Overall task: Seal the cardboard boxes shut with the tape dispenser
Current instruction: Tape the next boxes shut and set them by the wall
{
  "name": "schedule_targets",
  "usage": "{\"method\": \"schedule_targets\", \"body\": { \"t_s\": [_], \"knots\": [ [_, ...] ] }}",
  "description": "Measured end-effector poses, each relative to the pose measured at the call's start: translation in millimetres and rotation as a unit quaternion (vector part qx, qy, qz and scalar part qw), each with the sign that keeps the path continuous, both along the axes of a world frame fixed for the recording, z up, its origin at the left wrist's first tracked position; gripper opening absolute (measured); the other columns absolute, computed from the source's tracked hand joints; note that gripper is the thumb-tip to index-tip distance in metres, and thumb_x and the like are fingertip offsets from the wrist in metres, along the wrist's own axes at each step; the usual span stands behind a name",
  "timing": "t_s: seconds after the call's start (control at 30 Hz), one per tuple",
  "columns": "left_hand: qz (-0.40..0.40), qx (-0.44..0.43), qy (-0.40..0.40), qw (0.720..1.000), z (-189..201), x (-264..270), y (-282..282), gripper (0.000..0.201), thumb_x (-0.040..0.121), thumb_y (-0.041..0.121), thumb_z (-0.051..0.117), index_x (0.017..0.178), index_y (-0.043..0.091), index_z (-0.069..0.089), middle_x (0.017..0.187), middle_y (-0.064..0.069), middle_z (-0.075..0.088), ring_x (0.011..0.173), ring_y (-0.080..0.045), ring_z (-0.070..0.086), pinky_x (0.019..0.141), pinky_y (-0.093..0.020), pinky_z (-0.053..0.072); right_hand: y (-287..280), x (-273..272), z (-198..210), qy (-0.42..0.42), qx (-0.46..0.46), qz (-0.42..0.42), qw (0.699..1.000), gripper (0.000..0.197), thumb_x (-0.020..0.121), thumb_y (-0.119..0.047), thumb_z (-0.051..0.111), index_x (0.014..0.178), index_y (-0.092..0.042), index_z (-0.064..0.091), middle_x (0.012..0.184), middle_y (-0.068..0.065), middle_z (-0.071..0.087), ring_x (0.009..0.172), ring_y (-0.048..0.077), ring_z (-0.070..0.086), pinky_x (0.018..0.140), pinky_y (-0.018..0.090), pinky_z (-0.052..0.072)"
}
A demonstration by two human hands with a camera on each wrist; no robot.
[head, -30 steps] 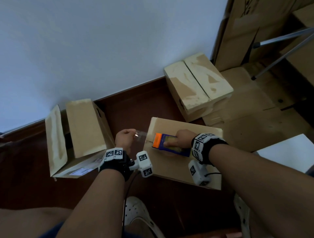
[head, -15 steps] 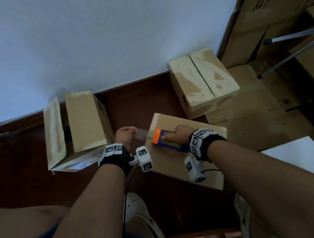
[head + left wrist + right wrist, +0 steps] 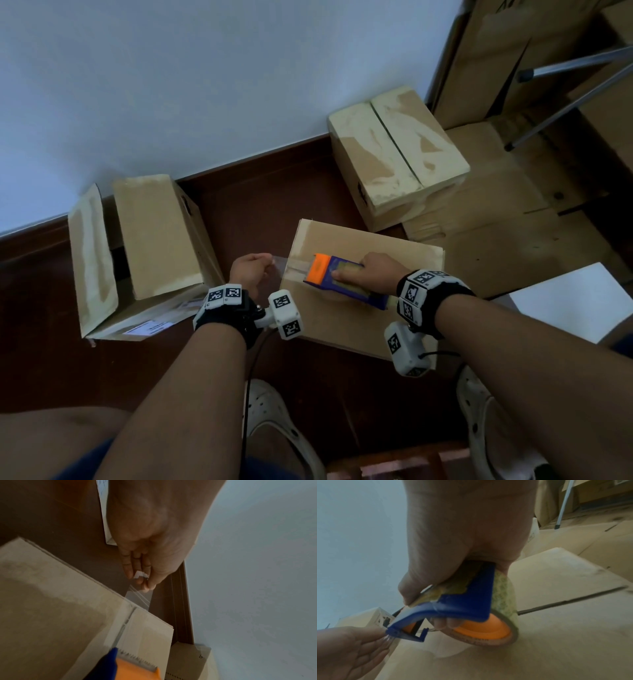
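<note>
While the left hand [image 3: 251,272] pinches the free tape end [image 3: 140,575] past the box [image 3: 349,315] at frame centre, the right hand [image 3: 375,274] grips the tape dispenser [image 3: 337,279] on its lid; next, likely draw it along the seam.

Sat on the middle box [image 3: 356,308]: tape dispenser [image 3: 339,279]. Left of it, an open box [image 3: 150,240]; behind right, a closed box [image 3: 397,154] against the wall [image 3: 205,85].

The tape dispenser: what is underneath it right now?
The tape dispenser, gripped by the right hand, rests on the closed box, over its centre seam. Clear tape runs from it to the left hand. The box's contents are covered.
</note>
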State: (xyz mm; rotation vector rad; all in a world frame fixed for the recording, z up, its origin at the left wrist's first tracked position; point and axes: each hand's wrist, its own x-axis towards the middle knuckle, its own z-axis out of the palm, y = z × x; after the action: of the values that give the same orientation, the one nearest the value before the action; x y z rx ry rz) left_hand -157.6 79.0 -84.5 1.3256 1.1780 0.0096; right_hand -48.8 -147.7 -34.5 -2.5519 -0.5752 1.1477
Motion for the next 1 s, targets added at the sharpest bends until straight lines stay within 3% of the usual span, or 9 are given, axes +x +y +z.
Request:
{"method": "schedule_targets", "body": {
  "t_s": [0.17, 0.3, 0.4, 0.53, 0.63, 0.87, 0.93, 1.0],
  "knots": [
    [-0.001, -0.009, -0.005, 1.0, -5, 2, 0, 0.011, 0.092, 0.008, 0.059, 0.085, 0.013, 0.066, 0.082, -0.005, 0.065, 0.073, -0.014, 0.057, 0.072, -0.027, 0.048, -6, -2, -1, -0.003, 0.015, -0.011, 1.0, 0.06, 0.075, -0.076, 0.053, 0.068, -0.016, 0.053, 0.07, 0.003, 0.057, 0.067, 0.019, 0.055, 0.061, 0.03, 0.04],
    [0.01, -0.033, -0.011, 0.999, -7, 4, -5, 0.011, 0.09, 0.006, 0.06, 0.085, 0.014, 0.065, 0.084, -0.007, 0.065, 0.08, -0.018, 0.06, 0.084, -0.034, 0.05, -10, -4, -3, -0.01, 0.023, -0.02, 0.999, 0.061, 0.076, -0.075, 0.053, 0.067, -0.014, 0.052, 0.068, 0.004, 0.056, 0.067, 0.022, 0.056, 0.061, 0.031, 0.039],
    [0.014, -0.045, -0.003, 0.999, -8, 4, -8, 0.011, 0.09, 0.005, 0.06, 0.085, 0.014, 0.065, 0.083, -0.007, 0.065, 0.079, -0.018, 0.058, 0.079, -0.031, 0.05, -13, -4, -4, -0.007, 0.024, -0.027, 0.999, 0.061, 0.076, -0.076, 0.053, 0.071, -0.014, 0.054, 0.073, 0.005, 0.058, 0.072, 0.023, 0.058, 0.064, 0.031, 0.041],
    [0.009, -0.083, 0.006, 0.996, -12, 3, -11, 0.01, 0.087, 0.007, 0.062, 0.095, 0.008, 0.068, 0.096, -0.017, 0.068, 0.087, -0.028, 0.062, 0.093, -0.047, 0.052, -15, -6, -5, -0.005, 0.037, -0.028, 0.999, 0.069, 0.077, -0.074, 0.054, 0.082, -0.006, 0.064, 0.083, 0.014, 0.066, 0.078, 0.027, 0.063, 0.067, 0.033, 0.045],
    [0.006, -0.123, -0.001, 0.992, -18, 0, -11, 0.02, 0.087, 0.01, 0.063, 0.105, 0.004, 0.067, 0.098, -0.021, 0.069, 0.088, -0.032, 0.065, 0.088, -0.05, 0.054, -16, -7, -9, -0.005, 0.043, -0.028, 0.999, 0.075, 0.075, -0.074, 0.055, 0.089, -0.002, 0.068, 0.088, 0.016, 0.069, 0.08, 0.028, 0.065, 0.067, 0.034, 0.047],
    [-0.011, -0.073, 0.014, 0.997, -16, 2, -25, 0.017, 0.095, 0.017, 0.057, 0.11, 0.011, 0.06, 0.09, -0.015, 0.067, 0.068, -0.023, 0.062, 0.061, -0.033, 0.055, -16, -5, -12, -0.007, 0.044, -0.03, 0.999, 0.076, 0.074, -0.075, 0.055, 0.09, -0.002, 0.069, 0.086, 0.015, 0.07, 0.077, 0.027, 0.066, 0.069, 0.037, 0.051],
    [-0.015, -0.083, 0.024, 0.996, -20, 2, -27, 0.025, 0.095, 0.022, 0.058, 0.117, 0.011, 0.06, 0.099, -0.015, 0.069, 0.074, -0.024, 0.065, 0.063, -0.032, 0.057, -16, -6, -13, -0.012, 0.044, -0.027, 0.999, 0.074, 0.075, -0.076, 0.054, 0.086, -0.004, 0.069, 0.083, 0.014, 0.07, 0.076, 0.026, 0.066, 0.068, 0.037, 0.051],
    [-0.028, -0.076, 0.044, 0.996, -32, 4, -22, 0.038, 0.092, 0.024, 0.062, 0.128, 0.012, 0.055, 0.121, -0.012, 0.062, 0.093, -0.024, 0.065, 0.065, -0.027, 0.056, -16, -6, -14, -0.019, 0.044, -0.024, 0.999, 0.07, 0.075, -0.076, 0.054, 0.081, -0.007, 0.067, 0.082, 0.013, 0.07, 0.075, 0.026, 0.066, 0.064, 0.034, 0.048]
  ]
}}
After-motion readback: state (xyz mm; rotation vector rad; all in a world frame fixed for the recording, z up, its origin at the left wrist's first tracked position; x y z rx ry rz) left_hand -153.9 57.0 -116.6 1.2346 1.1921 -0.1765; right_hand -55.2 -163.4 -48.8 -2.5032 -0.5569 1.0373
